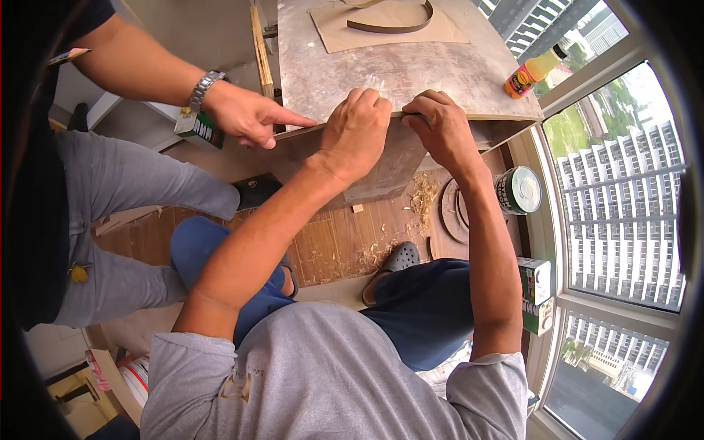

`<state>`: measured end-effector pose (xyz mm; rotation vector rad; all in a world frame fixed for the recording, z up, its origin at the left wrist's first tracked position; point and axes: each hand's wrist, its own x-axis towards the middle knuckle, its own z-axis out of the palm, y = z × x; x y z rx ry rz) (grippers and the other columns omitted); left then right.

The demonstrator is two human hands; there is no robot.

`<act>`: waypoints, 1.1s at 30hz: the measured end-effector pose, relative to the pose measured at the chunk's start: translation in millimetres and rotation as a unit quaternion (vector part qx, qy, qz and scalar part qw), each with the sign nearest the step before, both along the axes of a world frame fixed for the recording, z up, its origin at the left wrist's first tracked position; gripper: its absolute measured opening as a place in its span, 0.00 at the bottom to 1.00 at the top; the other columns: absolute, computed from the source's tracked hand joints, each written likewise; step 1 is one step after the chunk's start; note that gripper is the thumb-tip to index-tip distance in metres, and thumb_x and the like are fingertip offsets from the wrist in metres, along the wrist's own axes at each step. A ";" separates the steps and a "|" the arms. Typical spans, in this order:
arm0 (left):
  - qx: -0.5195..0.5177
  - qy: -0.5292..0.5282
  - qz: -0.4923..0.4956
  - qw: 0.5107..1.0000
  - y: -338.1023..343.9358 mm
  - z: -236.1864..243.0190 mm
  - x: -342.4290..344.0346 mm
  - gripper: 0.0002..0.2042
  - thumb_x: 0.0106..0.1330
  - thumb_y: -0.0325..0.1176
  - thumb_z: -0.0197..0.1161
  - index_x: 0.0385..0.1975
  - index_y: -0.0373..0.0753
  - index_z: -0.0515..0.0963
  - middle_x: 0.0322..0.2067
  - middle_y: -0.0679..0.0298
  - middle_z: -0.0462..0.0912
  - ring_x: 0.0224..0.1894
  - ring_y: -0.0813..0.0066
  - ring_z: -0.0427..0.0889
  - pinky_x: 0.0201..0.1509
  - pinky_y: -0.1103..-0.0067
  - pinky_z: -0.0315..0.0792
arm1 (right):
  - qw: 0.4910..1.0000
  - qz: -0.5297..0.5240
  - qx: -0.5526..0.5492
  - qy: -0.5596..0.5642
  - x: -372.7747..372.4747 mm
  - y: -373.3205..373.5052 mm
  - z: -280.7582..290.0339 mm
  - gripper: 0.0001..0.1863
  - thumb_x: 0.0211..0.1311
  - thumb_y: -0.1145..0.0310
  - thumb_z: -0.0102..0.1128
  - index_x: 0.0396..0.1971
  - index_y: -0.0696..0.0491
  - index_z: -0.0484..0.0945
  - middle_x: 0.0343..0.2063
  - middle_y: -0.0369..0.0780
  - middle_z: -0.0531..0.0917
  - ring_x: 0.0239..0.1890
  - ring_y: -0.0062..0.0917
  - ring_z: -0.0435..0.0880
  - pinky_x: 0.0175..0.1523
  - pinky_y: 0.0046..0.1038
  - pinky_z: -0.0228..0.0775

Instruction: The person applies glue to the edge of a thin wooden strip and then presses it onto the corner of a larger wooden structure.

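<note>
A large worn wooden board (330,77) lies flat before me, like the top of a cabinet. My left hand (356,136) is closed over its near edge, fingers curled and knuckles up. To its right, my right hand (444,132) pinches the same edge, thumb below; a dark sliver shows by the thumb. Whether a separate thin strip lies along the edge under my fingers, I cannot tell. Another person's hand (246,117), with a metal watch, points its index finger at the edge just left of my left hand.
A curved brown strip (392,29) rests on a cardboard sheet (352,40) on the board. A bottle (534,71) stands at the right corner, near the windows. Below are wood shavings (423,199), a round tub (522,191) and green-white boxes (535,293). The other person stands close at left.
</note>
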<state>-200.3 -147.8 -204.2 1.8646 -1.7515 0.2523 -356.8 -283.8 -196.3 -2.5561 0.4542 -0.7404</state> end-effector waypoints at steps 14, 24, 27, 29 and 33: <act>-0.017 -0.029 0.037 0.999 -6.1 5.4 -16.9 0.05 0.65 0.28 0.64 0.35 0.35 0.84 0.40 0.55 0.82 0.48 0.57 0.81 0.56 0.66 0.78 | 0.996 -0.040 0.076 0.022 -24.7 -18.0 14.6 0.08 0.65 0.72 0.69 0.39 0.60 0.88 0.39 0.43 0.88 0.43 0.36 0.87 0.52 0.32 0.76; -0.043 0.010 0.037 0.998 -24.8 -11.0 -22.2 0.05 0.65 0.27 0.62 0.34 0.37 0.85 0.42 0.55 0.81 0.50 0.61 0.80 0.53 0.70 0.80 | 0.998 -0.029 0.037 0.049 -11.6 -13.5 15.5 0.08 0.65 0.74 0.68 0.42 0.61 0.87 0.40 0.43 0.87 0.44 0.35 0.87 0.53 0.31 0.76; -0.050 -0.003 0.039 0.998 -33.4 -14.8 -27.2 0.04 0.64 0.26 0.62 0.33 0.37 0.84 0.42 0.57 0.81 0.50 0.60 0.80 0.54 0.69 0.80 | 0.998 -0.033 0.040 0.029 -21.5 -18.2 10.4 0.07 0.64 0.74 0.69 0.41 0.59 0.87 0.39 0.42 0.87 0.42 0.35 0.87 0.52 0.31 0.76; -0.076 0.022 0.021 0.997 -31.5 -17.0 -28.4 0.04 0.64 0.26 0.62 0.33 0.37 0.84 0.42 0.57 0.81 0.49 0.60 0.80 0.56 0.69 0.80 | 0.998 -0.031 0.044 0.027 -20.8 -18.2 7.7 0.07 0.64 0.75 0.69 0.40 0.59 0.87 0.39 0.42 0.87 0.42 0.34 0.87 0.52 0.32 0.76; -0.056 0.023 0.017 0.998 -29.5 -17.5 -26.3 0.05 0.65 0.26 0.62 0.34 0.37 0.85 0.43 0.57 0.81 0.50 0.59 0.80 0.57 0.69 0.79 | 0.998 -0.039 0.047 0.022 -18.8 -16.3 5.7 0.07 0.64 0.75 0.69 0.40 0.59 0.86 0.38 0.42 0.87 0.42 0.34 0.87 0.52 0.32 0.76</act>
